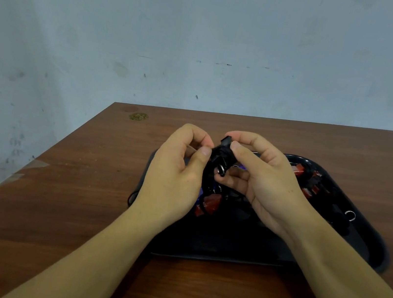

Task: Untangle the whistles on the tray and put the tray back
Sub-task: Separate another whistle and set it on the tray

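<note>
A black tray (368,243) lies on the brown table, partly hidden under my forearms. Above its middle, my left hand (179,172) and my right hand (260,179) pinch a tangle of black cords (219,160) from both sides. A black whistle (226,142) sticks up from the tangle at my right thumb, and a metal ring hangs below it. Red whistles (208,203) dangle from the cords between my wrists, with a bit of purple beside them. More red whistles (311,186) and a loose split ring (350,215) rest at the tray's right side.
The wooden table (73,206) ends at a left edge and stands against a pale blue wall (208,34). A round gold sticker (138,116) marks the table's far left corner. A black cord loop (132,196) hangs over the tray's left rim.
</note>
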